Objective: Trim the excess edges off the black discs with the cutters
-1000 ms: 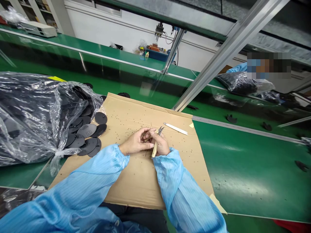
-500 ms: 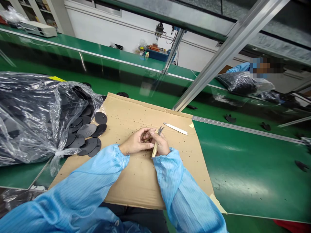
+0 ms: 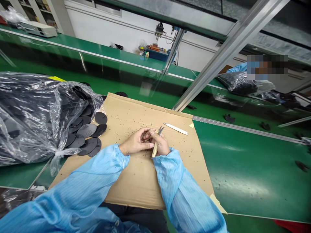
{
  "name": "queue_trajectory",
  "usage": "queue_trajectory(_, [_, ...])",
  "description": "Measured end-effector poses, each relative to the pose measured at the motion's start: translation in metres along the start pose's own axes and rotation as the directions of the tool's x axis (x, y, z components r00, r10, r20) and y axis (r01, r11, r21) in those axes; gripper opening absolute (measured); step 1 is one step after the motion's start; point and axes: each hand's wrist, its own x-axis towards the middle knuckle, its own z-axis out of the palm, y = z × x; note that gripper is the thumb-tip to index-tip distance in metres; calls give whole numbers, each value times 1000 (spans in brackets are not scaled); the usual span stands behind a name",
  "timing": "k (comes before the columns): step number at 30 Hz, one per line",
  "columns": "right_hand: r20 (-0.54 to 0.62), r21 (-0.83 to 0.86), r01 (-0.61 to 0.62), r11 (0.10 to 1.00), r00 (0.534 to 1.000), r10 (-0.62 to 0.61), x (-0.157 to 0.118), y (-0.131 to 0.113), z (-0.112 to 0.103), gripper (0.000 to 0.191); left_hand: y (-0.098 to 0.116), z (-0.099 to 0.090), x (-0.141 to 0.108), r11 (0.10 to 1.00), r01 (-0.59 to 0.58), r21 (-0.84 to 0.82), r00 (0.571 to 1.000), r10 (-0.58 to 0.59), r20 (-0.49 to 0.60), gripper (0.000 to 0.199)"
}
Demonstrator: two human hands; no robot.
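Observation:
Cutting nippers (image 3: 155, 150) with pale cream handles are held over a brown cardboard sheet (image 3: 136, 191), their short metal jaws pointing up and away. My right hand (image 3: 162, 144) is closed around them, one handle showing below its thumb. My left hand (image 3: 137, 141) meets it from the left, fingers curled and thumb reaching across to the handles. The second handle's end shows between its fingers; whether anything smaller is pinched there is hidden. A slim white strip-like tool (image 3: 176, 128) lies beyond the right hand. Tiny dark bits are scattered over the cardboard.
A clear plastic bag (image 3: 31, 119) of black discs bulges at the left, with several loose discs (image 3: 87, 130) spilling beside it. A slanting metal post (image 3: 206, 61) rises behind the cardboard. Black curved parts (image 3: 229, 118) lie on the green surface beyond; another person sits at the far right.
My hands and the nippers keep the same pose. Black parts on the green surface behind have shifted slightly leftward.

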Motion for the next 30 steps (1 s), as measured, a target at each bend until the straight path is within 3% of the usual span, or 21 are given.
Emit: queue_trajectory(30, [4, -23, 0, 1000, 1000, 0, 0, -1, 1, 30, 1, 2, 0, 999, 0, -42, 1000, -1, -18, 66])
